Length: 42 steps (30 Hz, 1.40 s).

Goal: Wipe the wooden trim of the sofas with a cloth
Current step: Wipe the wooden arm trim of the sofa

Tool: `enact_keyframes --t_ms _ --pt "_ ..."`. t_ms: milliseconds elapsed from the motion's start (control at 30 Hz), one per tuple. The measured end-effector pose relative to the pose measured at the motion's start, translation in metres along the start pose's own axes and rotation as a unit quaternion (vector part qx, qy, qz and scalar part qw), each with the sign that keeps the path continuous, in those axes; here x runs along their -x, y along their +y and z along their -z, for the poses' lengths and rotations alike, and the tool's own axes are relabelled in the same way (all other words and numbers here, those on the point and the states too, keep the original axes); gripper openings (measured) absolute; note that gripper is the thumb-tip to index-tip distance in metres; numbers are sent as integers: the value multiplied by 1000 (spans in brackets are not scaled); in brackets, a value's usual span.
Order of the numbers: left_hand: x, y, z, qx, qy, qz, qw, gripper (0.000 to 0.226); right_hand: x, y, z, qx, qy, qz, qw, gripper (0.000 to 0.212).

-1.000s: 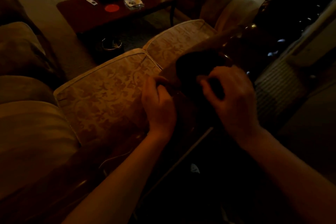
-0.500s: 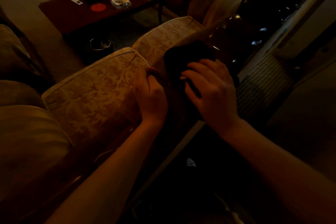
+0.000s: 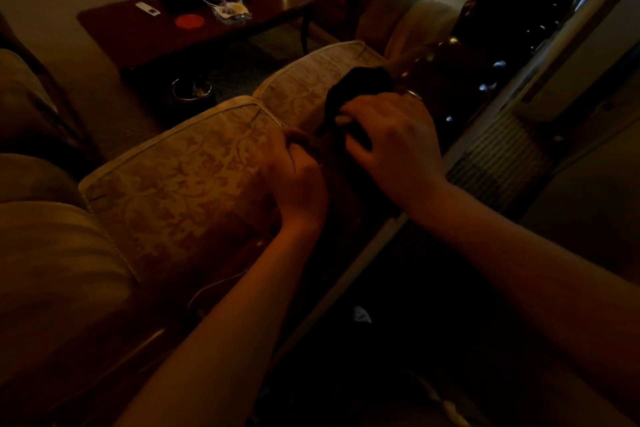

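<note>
Dim room; no writing legible. Dark cloth (image 3: 360, 87) at 12 o'clock of right hand (image 3: 391, 146), fingers curled over it, on sofa's wooden trim (image 3: 446, 80). Left hand (image 3: 298, 173), at 9 o'clock of the right, fingers curled on cushion (image 3: 180, 180) edge; whether it holds anything cannot be told

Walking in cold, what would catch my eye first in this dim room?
Two bare hands meet at the centre over the sofa back: the right hand holds a dark crumpled cloth against the glossy dark wooden trim, the left hand beside it. Beyond, a round red disc glows on the dark wooden coffee table.
</note>
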<state>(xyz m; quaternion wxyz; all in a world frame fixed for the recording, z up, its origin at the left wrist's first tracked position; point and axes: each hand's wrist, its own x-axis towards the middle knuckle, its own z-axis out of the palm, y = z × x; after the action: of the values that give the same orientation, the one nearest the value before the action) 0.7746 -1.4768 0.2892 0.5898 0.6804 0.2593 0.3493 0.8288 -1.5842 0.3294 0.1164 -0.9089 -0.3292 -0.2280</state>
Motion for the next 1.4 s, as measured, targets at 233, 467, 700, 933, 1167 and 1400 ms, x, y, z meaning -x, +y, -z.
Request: enact_keyframes --t_ms 233,467,700,933,1167,1400 --pt "0 1 1 -3 -2 -8 1000 22 -35 -33 -23 93 -51 -43 993 31" --pt "3 -1 -3 -30 -74 -68 994 30 33 51 7 -21 79 -13 997 28" --pt "8 10 -9 -213 -174 -123 954 52 37 56 -38 -230 275 -300 884 26" --pt "8 8 -8 -172 -168 -104 965 52 106 -24 -48 -315 221 -234 893 42" --pt "5 4 -9 -150 -154 -97 972 53 17 62 -25 -303 275 -215 887 39" --pt "4 4 -6 -115 -143 -81 980 49 77 -7 -27 -249 198 33 947 39"
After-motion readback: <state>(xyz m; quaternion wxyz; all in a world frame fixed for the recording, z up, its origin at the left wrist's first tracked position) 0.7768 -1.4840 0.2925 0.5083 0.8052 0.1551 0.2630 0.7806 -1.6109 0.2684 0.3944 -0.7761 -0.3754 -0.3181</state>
